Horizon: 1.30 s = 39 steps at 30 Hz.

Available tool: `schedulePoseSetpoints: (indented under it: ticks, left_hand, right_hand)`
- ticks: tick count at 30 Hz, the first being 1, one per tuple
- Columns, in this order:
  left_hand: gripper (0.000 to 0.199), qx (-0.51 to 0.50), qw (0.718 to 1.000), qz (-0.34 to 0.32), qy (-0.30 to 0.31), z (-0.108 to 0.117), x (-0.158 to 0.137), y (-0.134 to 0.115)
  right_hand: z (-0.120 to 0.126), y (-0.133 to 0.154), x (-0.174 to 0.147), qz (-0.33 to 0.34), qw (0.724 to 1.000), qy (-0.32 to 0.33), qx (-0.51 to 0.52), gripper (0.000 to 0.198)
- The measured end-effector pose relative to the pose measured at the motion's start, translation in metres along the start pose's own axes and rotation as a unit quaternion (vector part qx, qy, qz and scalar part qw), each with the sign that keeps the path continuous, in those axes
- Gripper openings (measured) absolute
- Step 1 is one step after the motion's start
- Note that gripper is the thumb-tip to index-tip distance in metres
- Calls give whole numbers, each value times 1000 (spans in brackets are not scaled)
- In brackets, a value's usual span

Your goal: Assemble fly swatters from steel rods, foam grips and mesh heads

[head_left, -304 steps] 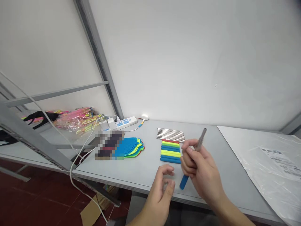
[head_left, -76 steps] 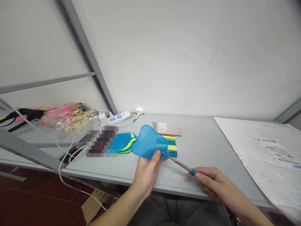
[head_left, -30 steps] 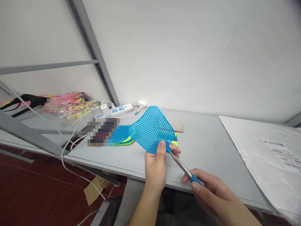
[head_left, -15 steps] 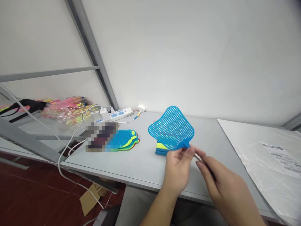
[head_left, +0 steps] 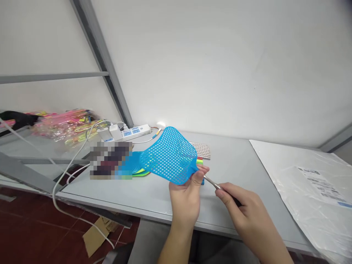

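My left hand (head_left: 187, 196) pinches the neck of a blue mesh fly swatter (head_left: 170, 156) between thumb and fingers. The swatter head is raised above the table and tilted to the left. A thin metal rod (head_left: 211, 181) runs from the neck to my right hand (head_left: 243, 207), which is closed around its dark grip (head_left: 236, 201). My left thumb hides the spot where rod and neck meet. Behind the swatter lie a row of metal rods (head_left: 203, 151) and a partly hidden stack of coloured pieces (head_left: 200, 161). Further left is a pile of swatter heads (head_left: 141, 173).
A power strip (head_left: 136, 132) with plugs and white cables stands at the back left, by a metal frame post (head_left: 110, 73). Bagged colourful items (head_left: 68, 124) lie further left. A white plastic package (head_left: 302, 183) covers the table's right side.
The swatter and both hands have moved left. My hands are further apart, with more of the metal rod showing between them. The row of rods behind has come into view.
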<state>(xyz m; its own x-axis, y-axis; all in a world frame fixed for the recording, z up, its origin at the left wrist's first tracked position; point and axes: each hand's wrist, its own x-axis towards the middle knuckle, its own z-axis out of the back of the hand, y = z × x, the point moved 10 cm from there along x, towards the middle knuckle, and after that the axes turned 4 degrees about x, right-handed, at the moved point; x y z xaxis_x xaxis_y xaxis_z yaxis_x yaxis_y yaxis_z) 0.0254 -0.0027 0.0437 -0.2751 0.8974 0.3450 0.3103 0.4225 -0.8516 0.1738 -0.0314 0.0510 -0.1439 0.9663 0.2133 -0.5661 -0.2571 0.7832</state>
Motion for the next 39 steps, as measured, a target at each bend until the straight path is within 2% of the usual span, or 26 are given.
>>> schedulePoseSetpoints:
  ticks: [4,10,15,17,19,21,24,27,30,33,36,39]
  left_hand:
    - [14,-49,997,-31,-53,22,12,-10]
    - [21,-126,973,-30,-193,75,22,-28]
    - [23,-133,961,-37,-241,88,26,-29]
    - [22,-132,958,-37,-253,82,25,-20]
    - [22,-135,960,-1,-244,64,21,-1]
    - [25,-150,966,50,-203,37,15,21]
    - [28,-136,975,93,-149,1,-2,41]
    - [31,-103,981,110,-121,-19,-20,48]
    - [32,-86,987,124,-52,-35,-29,49]
    - [29,-88,990,111,-22,-35,-26,40]
    - [25,-86,993,62,-45,-21,-19,25]
    - [26,-102,990,69,-62,-12,-17,22]
  right_hand:
    - [12,-15,-13,2,999,7,-34,27]
    - [25,-28,-34,24,994,45,-101,23]
    - [30,-25,-36,24,988,46,-145,23]
    - [35,-20,-32,20,986,11,-167,20]
    - [39,-16,-27,14,980,-27,-198,18]
    - [39,-12,-23,9,975,-47,-217,18]
    - [35,-5,-18,18,973,-67,-222,20]
    - [31,7,-16,47,967,-102,-227,19]
    - [26,12,-13,59,972,-116,-197,19]
    - [19,15,-10,76,979,-104,-157,22]
    - [12,20,-7,108,980,-73,-152,22]
    - [8,21,-4,120,980,-49,-154,23]
